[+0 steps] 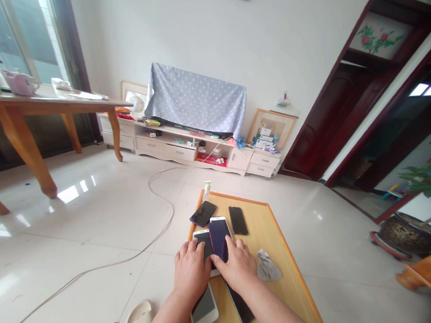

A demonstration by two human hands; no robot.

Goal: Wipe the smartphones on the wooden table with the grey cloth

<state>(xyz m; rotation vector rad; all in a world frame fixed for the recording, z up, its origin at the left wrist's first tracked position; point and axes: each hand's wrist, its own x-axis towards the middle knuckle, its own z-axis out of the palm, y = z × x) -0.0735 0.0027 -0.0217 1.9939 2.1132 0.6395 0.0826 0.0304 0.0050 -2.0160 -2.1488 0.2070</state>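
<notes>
On the small wooden table, a white-framed smartphone with a dark screen [220, 230] is tilted under my right hand [240, 264], whose thumb and fingers close around its lower edges. My left hand [192, 267] grips a second white smartphone [201, 234] just left of it. The two phones overlap, and my hands hide their lower parts. Beyond them lie two black smartphones, one at the left [203, 213] and one at the right [238, 220]. Below my wrists are another white smartphone [205, 312] and a long black smartphone [240, 305], both partly covered by my arms.
A crumpled grey cloth [268, 266] lies right of my hands on the tabletop [279, 290]. A pump bottle [206, 189] stands at its far left corner. A cable [133, 256] crosses the tiled floor, and a beige slipper [138, 319] is at lower left.
</notes>
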